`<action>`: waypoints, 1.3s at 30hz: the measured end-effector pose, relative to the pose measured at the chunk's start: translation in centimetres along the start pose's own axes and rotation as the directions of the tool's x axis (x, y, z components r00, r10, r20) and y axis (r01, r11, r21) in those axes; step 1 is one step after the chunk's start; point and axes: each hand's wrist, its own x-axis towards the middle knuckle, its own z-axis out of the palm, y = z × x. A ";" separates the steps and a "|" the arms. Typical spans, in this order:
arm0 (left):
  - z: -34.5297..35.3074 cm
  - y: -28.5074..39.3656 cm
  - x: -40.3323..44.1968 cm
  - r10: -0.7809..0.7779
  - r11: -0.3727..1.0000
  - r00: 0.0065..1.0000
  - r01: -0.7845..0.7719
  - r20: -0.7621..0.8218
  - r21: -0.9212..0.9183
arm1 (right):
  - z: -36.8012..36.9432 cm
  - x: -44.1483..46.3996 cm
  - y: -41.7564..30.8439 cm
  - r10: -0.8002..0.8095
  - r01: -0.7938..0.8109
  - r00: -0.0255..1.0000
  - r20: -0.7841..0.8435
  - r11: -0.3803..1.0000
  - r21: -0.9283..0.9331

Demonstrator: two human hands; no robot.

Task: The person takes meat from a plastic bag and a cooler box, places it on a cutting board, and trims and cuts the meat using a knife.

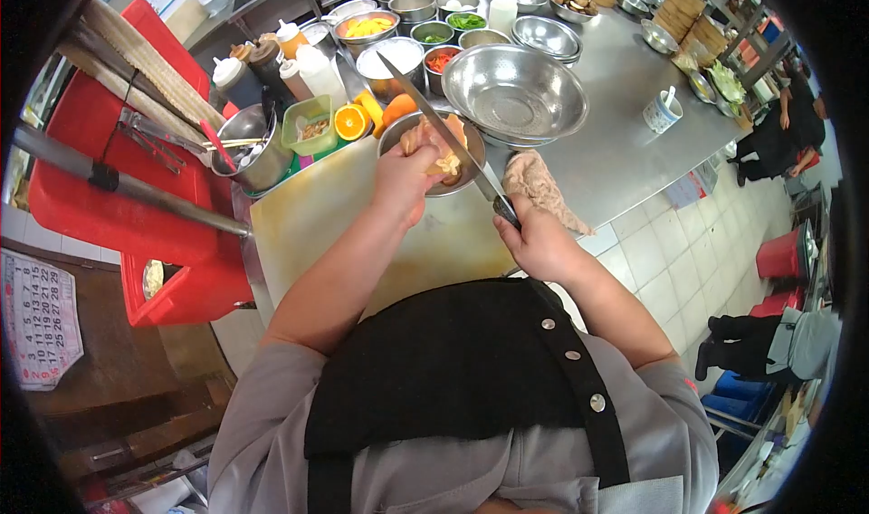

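Note:
My left hand [404, 184] is closed round a piece of pale pink raw meat with yellowish fat, which looks like chicken [417, 138]. It holds the meat at a metal bowl [386, 137] beyond the cutting board [312, 229]. In my right hand [543, 245] is the dark handle of a long kitchen knife [463, 153]. The blade slants up and left across the bowl, crossing in front of the meat; whether it touches the meat I cannot tell. A crumpled beige cloth [541, 188] lies just beyond my right hand.
A large perforated metal bowl [516, 89] stands behind the cloth. Orange halves [352, 122], squeeze bottles [319, 69] and a metal pot of utensils [249, 147] line the left. Several ingredient bowls [367, 27] fill the back. Other people [783, 120] stand at the right.

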 end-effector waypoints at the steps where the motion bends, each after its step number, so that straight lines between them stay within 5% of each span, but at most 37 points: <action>1: 0.1 0.1 -0.3 0.003 1.000 1.000 -0.003 -0.013 0.009 | -0.1 0.1 0.0 -0.027 0.027 1.000 -0.002 0.999 0.019; 13: -0.1 0.3 -1.1 -0.047 0.999 0.978 0.042 0.203 0.029 | 0.4 2.5 0.7 -0.058 0.061 0.998 -0.038 0.996 0.061; 16: -1.0 0.9 -0.1 -0.059 0.983 0.947 0.110 0.315 -0.148 | -1.8 2.9 0.1 0.145 -0.309 0.937 0.317 0.766 0.563; 19: -1.3 1.0 0.1 -0.078 0.971 0.940 0.146 0.334 -0.187 | -2.6 2.2 -0.2 0.143 -0.252 0.959 0.243 0.821 0.513; 22: -1.7 0.6 1.1 -0.064 0.985 0.964 0.102 0.257 -0.138 | -1.8 0.8 -0.1 -0.084 0.095 0.994 -0.070 0.980 0.175; 31: -0.6 0.6 1.2 0.036 0.983 0.983 -0.003 0.178 -0.182 | -0.6 -0.6 -1.1 0.003 -0.002 0.998 0.056 0.999 -0.032; 39: 1.3 0.6 -1.4 0.087 0.996 0.995 -0.087 0.041 -0.017 | 0.4 -0.1 -2.4 0.010 -0.014 1.000 -0.022 0.985 -0.174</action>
